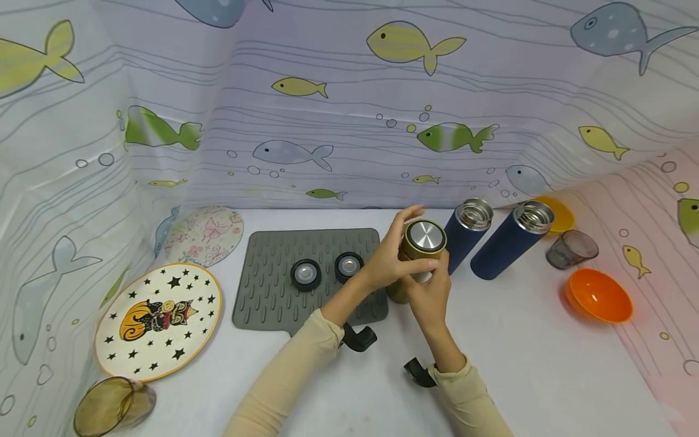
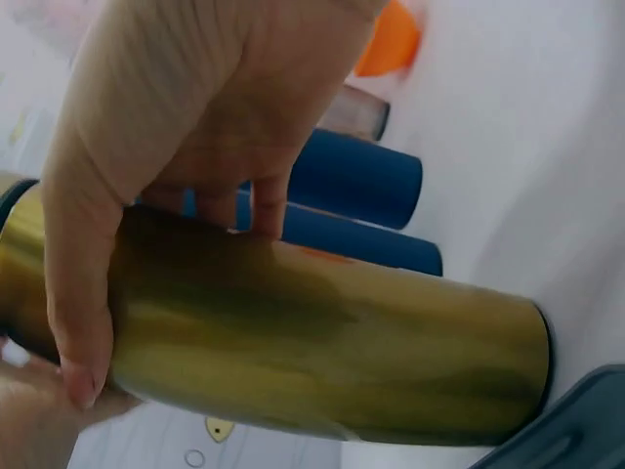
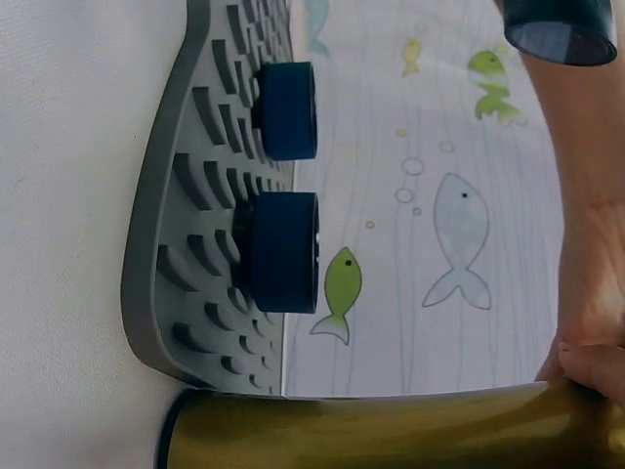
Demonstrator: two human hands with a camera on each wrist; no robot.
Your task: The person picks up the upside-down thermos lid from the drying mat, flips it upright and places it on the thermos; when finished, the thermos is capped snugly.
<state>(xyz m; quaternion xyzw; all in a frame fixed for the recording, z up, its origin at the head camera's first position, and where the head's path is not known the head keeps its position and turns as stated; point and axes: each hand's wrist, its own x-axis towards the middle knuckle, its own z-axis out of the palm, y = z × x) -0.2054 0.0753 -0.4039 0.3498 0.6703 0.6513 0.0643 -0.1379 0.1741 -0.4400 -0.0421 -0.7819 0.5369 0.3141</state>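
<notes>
two hands meet on one gold thermos bottle (image 1: 417, 258), a smooth metallic cylinder standing on the white surface (image 1: 524, 358) just right of the grey drying mat (image 1: 273, 285). the left hand (image 1: 390, 255) wraps its fingers round the upper body in a firm grip, thumb (image 2: 83, 332) lying across the brushed gold wall in the left wrist view. the right hand (image 1: 431, 291) clasps the bottle lower down from the near side, fingertips curled to the wall just under the lid. the lid (image 1: 425, 235) sits on top, a flat disc of brushed steel inside a gold rim.

the mat is soft-looking rubber with rows of oval ribs, and two dark blue round caps (image 1: 306, 274) (image 1: 348, 266) with shiny silver centres rest on it side by side. two navy thermos bottles (image 1: 468, 232) (image 1: 512, 240) with a matt coating stand uncapped right behind the gold one, their threaded steel mouths bare; what is inside cannot be seen. further right lie a smoky grey glass (image 1: 571, 249) on its side, a glossy orange bowl (image 1: 599, 295) and a yellow bowl (image 1: 558, 213), both bowls showing nothing in them. at the left are a round plate with black stars (image 1: 158, 318), a floral plate (image 1: 204, 233) and an amber glass (image 1: 111, 405) tipped over.
</notes>
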